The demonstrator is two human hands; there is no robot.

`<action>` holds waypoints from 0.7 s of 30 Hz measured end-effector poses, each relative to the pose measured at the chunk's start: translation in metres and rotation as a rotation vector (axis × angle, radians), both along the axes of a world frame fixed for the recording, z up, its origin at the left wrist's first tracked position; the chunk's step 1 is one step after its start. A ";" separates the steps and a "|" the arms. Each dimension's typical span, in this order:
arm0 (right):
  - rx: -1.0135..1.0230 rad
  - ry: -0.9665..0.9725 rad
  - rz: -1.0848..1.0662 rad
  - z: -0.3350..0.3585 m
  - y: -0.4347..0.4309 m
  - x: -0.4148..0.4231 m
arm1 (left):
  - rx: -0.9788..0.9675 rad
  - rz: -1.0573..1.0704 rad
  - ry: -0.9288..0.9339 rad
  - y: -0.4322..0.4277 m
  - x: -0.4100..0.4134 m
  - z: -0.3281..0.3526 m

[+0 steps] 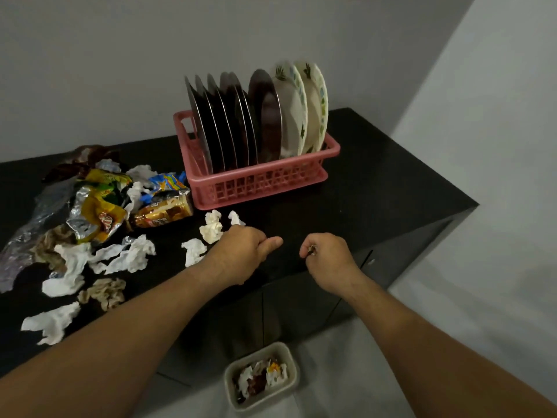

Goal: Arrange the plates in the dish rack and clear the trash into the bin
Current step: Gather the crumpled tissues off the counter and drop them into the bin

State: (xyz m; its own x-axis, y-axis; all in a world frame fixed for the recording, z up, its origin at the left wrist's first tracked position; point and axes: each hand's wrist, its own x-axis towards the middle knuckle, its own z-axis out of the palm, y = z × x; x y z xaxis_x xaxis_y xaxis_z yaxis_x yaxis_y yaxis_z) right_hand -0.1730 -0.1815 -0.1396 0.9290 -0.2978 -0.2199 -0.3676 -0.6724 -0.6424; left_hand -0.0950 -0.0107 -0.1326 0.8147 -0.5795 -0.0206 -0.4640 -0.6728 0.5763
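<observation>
Hovering over the black counter [376, 176], both hands are curled. The right hand [327, 256] pinches a small scrap [312, 251]. The left hand [238, 251] is a loose fist, thumb out; whether it holds anything I cannot tell. The bin [229, 384] sits on the floor below the counter's edge, between the two arms, so the scrap likely travels back and down. Remaining trash [99, 212] lies leftward, with white wads [211, 229] just beside the left hand. Plates [241, 116] stand upright in the pink rack [265, 182].
</observation>
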 end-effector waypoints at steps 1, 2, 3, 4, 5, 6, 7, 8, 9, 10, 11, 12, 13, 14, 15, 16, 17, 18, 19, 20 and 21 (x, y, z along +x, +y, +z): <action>-0.005 0.003 -0.001 -0.003 0.001 -0.004 | 0.037 -0.036 -0.013 0.002 -0.005 -0.005; 0.015 0.006 -0.005 -0.006 0.002 -0.008 | 0.067 -0.074 -0.038 0.003 -0.009 -0.010; 0.041 0.013 -0.003 -0.008 0.005 -0.013 | 0.091 -0.104 -0.073 0.005 -0.015 -0.014; 0.055 0.018 0.000 -0.011 0.007 -0.018 | 0.109 -0.126 -0.112 0.006 -0.020 -0.018; 0.033 0.025 0.008 -0.014 0.011 -0.022 | 0.121 -0.140 -0.147 0.008 -0.026 -0.022; -0.006 0.020 0.004 -0.018 0.015 -0.027 | 0.124 -0.149 -0.169 0.011 -0.032 -0.026; -0.051 0.013 -0.006 -0.022 0.020 -0.032 | 0.119 -0.159 -0.174 0.015 -0.037 -0.031; -0.068 0.001 -0.030 -0.027 0.026 -0.038 | 0.111 -0.173 -0.172 0.019 -0.042 -0.037; -0.087 -0.004 -0.057 -0.033 0.032 -0.045 | 0.107 -0.194 -0.172 0.024 -0.048 -0.044; -0.092 -0.003 -0.081 -0.039 0.038 -0.052 | 0.110 -0.217 -0.172 0.029 -0.053 -0.052; -0.101 0.017 -0.098 -0.045 0.046 -0.059 | 0.116 -0.241 -0.159 0.035 -0.058 -0.060; -0.104 0.032 -0.112 -0.050 0.054 -0.067 | 0.117 -0.263 -0.129 0.042 -0.062 -0.068; -0.100 0.052 -0.126 -0.053 0.063 -0.074 | 0.115 -0.284 -0.083 0.049 -0.065 -0.077; -0.091 0.060 -0.146 -0.058 0.071 -0.081 | 0.118 -0.306 -0.033 0.056 -0.068 -0.085; -0.080 0.071 -0.165 -0.062 0.078 -0.088 | 0.131 -0.331 0.013 0.062 -0.070 -0.093; -0.071 0.085 -0.179 -0.067 0.084 -0.093 | 0.143 -0.358 0.049 0.068 -0.071 -0.100; -0.067 0.109 -0.190 -0.073 0.090 -0.097 | 0.143 -0.380 0.083 0.074 -0.073 -0.107; -0.062 0.126 -0.190 -0.080 0.095 -0.101 | 0.132 -0.389 0.112 0.078 -0.075 -0.112; -0.059 0.141 -0.183 -0.087 0.098 -0.104 | 0.118 -0.387 0.127 0.083 -0.077 -0.116; -0.055 0.161 -0.176 -0.096 0.101 -0.107 | 0.121 -0.380 0.124 0.087 -0.080 -0.119; -0.051 0.189 -0.170 -0.106 0.104 -0.110 | 0.142 -0.377 0.102 0.091 -0.082 -0.123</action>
State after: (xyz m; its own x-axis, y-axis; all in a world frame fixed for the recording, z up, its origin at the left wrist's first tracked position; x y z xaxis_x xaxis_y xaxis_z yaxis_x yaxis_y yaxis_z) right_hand -0.2834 -0.0778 -0.2452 0.8084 -0.4618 -0.3651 -0.5885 -0.6205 -0.5183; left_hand -0.1769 0.0803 -0.2561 0.5357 -0.8223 -0.1919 -0.6381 -0.5430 0.5458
